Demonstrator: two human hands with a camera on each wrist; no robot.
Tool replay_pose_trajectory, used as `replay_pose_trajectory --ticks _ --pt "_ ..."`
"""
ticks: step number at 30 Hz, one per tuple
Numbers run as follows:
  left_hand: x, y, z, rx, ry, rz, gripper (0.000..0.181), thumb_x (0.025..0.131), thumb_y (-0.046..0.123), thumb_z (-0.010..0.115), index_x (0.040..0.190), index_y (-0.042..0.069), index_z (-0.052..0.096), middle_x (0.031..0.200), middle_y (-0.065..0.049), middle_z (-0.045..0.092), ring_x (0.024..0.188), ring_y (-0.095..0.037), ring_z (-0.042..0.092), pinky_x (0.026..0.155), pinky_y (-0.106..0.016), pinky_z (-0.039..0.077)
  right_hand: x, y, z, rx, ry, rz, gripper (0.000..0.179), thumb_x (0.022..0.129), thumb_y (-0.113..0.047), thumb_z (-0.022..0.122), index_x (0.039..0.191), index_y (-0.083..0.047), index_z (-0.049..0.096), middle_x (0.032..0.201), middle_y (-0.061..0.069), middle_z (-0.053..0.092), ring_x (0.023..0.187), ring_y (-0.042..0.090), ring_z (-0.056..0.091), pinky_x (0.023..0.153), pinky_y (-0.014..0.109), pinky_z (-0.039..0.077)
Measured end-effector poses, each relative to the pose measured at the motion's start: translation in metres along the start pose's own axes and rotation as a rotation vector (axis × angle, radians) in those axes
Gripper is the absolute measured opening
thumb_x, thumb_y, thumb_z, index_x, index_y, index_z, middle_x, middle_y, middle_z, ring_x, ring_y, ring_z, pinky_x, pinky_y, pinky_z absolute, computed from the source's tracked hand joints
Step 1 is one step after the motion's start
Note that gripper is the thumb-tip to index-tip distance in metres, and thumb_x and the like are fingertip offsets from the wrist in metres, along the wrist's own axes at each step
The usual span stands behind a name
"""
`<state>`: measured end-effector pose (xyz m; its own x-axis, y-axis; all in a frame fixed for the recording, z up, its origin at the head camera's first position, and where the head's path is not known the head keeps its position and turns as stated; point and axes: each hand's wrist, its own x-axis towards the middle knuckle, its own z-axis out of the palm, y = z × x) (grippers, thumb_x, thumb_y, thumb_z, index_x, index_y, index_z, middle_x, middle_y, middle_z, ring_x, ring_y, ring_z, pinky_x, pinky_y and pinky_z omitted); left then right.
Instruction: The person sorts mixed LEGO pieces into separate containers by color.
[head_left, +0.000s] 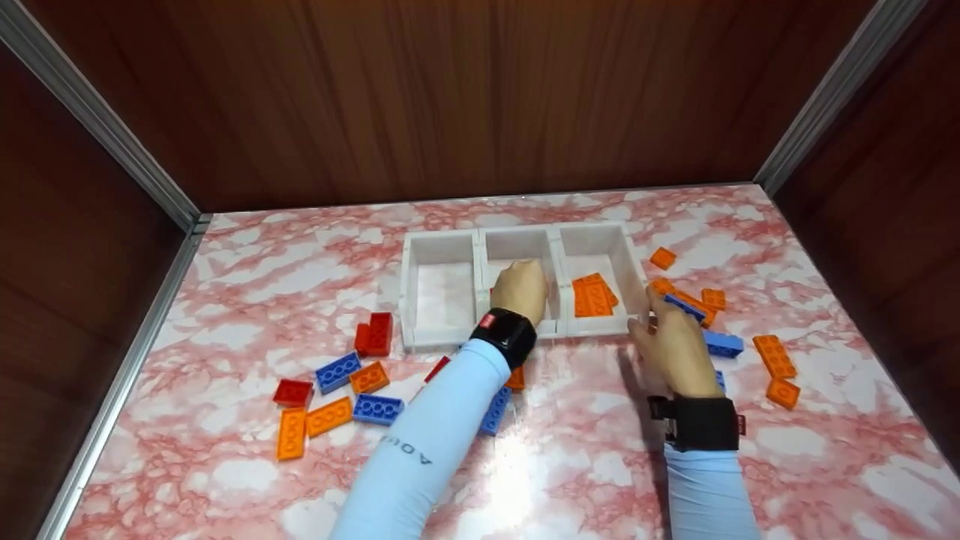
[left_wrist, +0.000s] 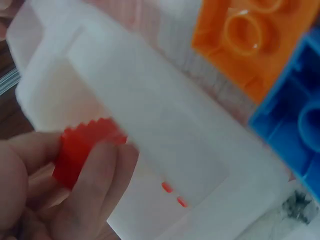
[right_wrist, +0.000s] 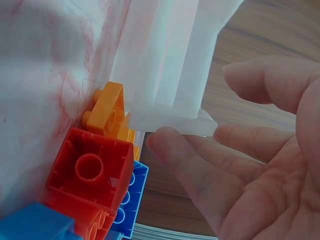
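My left hand (head_left: 521, 289) reaches into the middle compartment of a white three-part tray (head_left: 440, 235). In the left wrist view its thumb and fingers pinch a red toy brick (left_wrist: 80, 152), close to the compartment's wall. Two small red studs (left_wrist: 167, 187) show farther down inside. By the tray's right end is my right hand (head_left: 679, 352), thumb held apart and fingers extended with fingertips right at the outer wall in the right wrist view. It grips nothing. A hollow red brick (right_wrist: 89, 165) and an orange brick (right_wrist: 107, 109) lie near those fingers.
Flat orange bricks (head_left: 592, 296) lie in the tray's right compartment. Loose red bricks (head_left: 379, 334), orange bricks (head_left: 291, 433) and blue bricks (head_left: 377, 409) are scattered left of the tray. More orange pieces (head_left: 774, 356) and a blue brick (head_left: 724, 345) lie right. Dark wood-like panels enclose the marbled tabletop.
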<state>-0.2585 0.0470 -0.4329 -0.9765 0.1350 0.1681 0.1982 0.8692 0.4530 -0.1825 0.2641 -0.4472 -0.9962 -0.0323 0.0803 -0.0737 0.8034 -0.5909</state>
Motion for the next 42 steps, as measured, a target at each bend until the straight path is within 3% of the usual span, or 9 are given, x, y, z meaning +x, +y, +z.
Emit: replay_pose_trajectory --ticks 4,8,14,21,25,29,34,35,42 --pt "-0.004 0.003 0.006 0.001 -0.006 -0.007 0.023 0.097 0.009 0.057 0.08 0.006 0.073 0.087 -0.01 0.074 0.083 -0.029 0.072 0.069 -0.039 0.059 0.0 0.0 0.0 0.008 0.001 -0.003 0.064 0.099 -0.019 0.058 0.151 0.006 0.031 0.1 0.028 0.063 0.057 0.022 0.051 0.056 0.035 0.044" --pt "-0.006 0.005 0.0 -0.019 -0.024 0.035 0.03 0.099 0.012 0.054 0.076 0.006 0.073 0.084 -0.011 0.073 0.08 -0.03 0.072 0.067 -0.04 0.059 0.002 -0.002 -0.002 0.006 0.007 -0.014 0.064 0.099 -0.019 0.058 0.151 0.006 0.031 0.085 0.023 0.061 0.05 0.02 0.047 0.051 0.034 0.043" --pt "-0.007 0.008 -0.027 -0.049 0.005 0.111 0.033 0.097 0.013 0.057 0.066 0.011 0.071 0.077 -0.007 0.072 0.078 -0.028 0.071 0.071 -0.036 0.057 0.006 -0.006 -0.006 0.002 0.001 -0.005 0.064 0.1 -0.021 0.056 0.152 0.004 0.029 0.084 0.02 0.059 0.05 0.022 0.046 0.053 0.036 0.042" --pt "-0.011 0.004 -0.064 -0.111 0.044 0.102 0.036 0.1 0.017 0.055 0.068 0.01 0.068 0.065 -0.003 0.065 0.061 -0.019 0.064 0.057 -0.031 0.051 0.004 -0.005 -0.011 0.004 0.032 -0.035 0.062 0.1 -0.02 0.056 0.151 0.006 0.031 0.124 0.034 0.058 0.077 0.034 0.063 0.068 0.044 0.05" --pt "-0.013 -0.006 -0.084 -0.144 0.036 0.078 0.033 0.101 0.018 0.056 0.071 0.008 0.066 0.063 -0.004 0.061 0.054 -0.015 0.057 0.051 -0.027 0.046 0.003 -0.004 -0.013 0.005 0.026 -0.024 0.062 0.101 -0.02 0.055 0.151 0.006 0.03 0.117 0.034 0.06 0.057 0.025 0.052 0.062 0.04 0.046" --pt "-0.016 -0.027 -0.105 -0.176 0.022 0.013 0.022 0.1 0.014 0.057 0.094 0.002 0.074 0.085 -0.01 0.071 0.061 -0.014 0.06 0.057 -0.024 0.051 0.002 -0.003 -0.013 0.003 0.023 -0.023 0.062 0.1 -0.019 0.056 0.151 0.006 0.031 0.11 0.033 0.062 0.054 0.022 0.049 0.058 0.038 0.045" --pt "-0.023 -0.073 -0.128 -0.129 0.005 -0.07 0.025 0.096 0.016 0.063 0.117 0.005 0.071 0.111 -0.013 0.071 0.085 -0.02 0.066 0.076 -0.032 0.055 0.001 -0.002 -0.011 -0.004 0.009 -0.001 0.063 0.1 -0.021 0.056 0.152 0.005 0.03 0.112 0.031 0.061 0.055 0.022 0.048 0.056 0.036 0.043" --pt "-0.025 -0.085 -0.131 -0.109 0.0 -0.069 0.026 0.095 0.016 0.064 0.118 0.004 0.07 0.112 -0.014 0.07 0.089 -0.023 0.067 0.078 -0.035 0.055 0.001 -0.002 -0.01 -0.005 0.008 0.003 0.063 0.1 -0.021 0.057 0.152 0.004 0.03 0.118 0.032 0.06 0.058 0.023 0.05 0.057 0.036 0.044" --pt "-0.048 -0.167 -0.133 -0.013 -0.116 -0.016 0.039 0.09 0.014 0.07 0.124 -0.002 0.065 0.114 -0.022 0.067 0.104 -0.037 0.062 0.091 -0.05 0.048 0.0 0.0 -0.001 0.007 -0.015 0.016 0.064 0.101 -0.022 0.057 0.153 0.003 0.029 0.088 0.022 0.06 0.05 0.021 0.047 0.05 0.034 0.043"
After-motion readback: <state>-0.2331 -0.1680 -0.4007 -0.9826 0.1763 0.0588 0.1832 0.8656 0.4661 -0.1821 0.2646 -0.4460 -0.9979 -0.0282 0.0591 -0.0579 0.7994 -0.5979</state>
